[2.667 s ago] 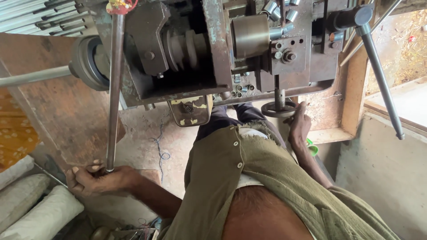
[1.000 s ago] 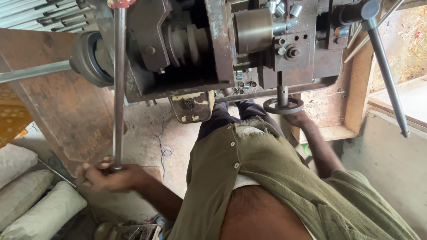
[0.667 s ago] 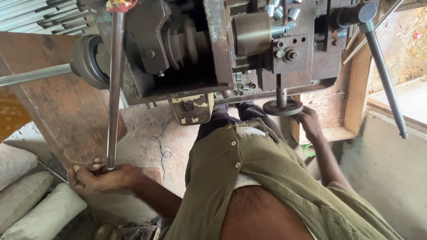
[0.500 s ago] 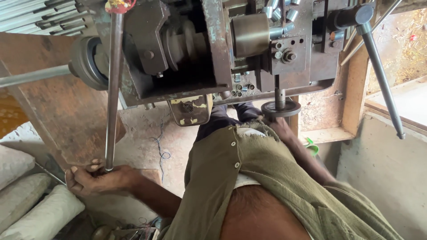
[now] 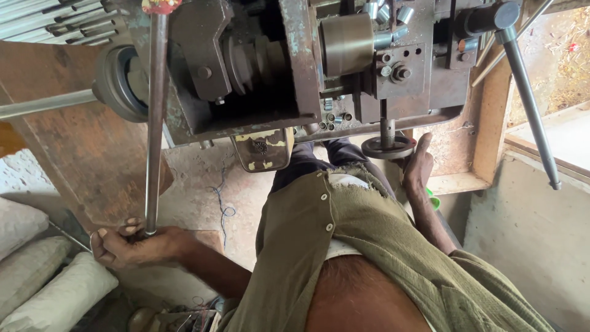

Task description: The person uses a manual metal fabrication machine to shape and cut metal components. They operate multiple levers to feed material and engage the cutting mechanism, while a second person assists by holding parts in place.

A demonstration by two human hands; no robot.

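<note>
Left hand grips rod; right hand touches handwheel.

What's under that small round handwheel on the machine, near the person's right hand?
Below the handwheel come the right hand, touching its rim, and dark trousers. A bit of green peeks out lower down. The floor straight beneath is covered by the arm and olive shirt.

There were two hands: the left hand and the right hand. One handwheel, two long lever rods, one horizontal steel bar and three white sacks showed.
</note>
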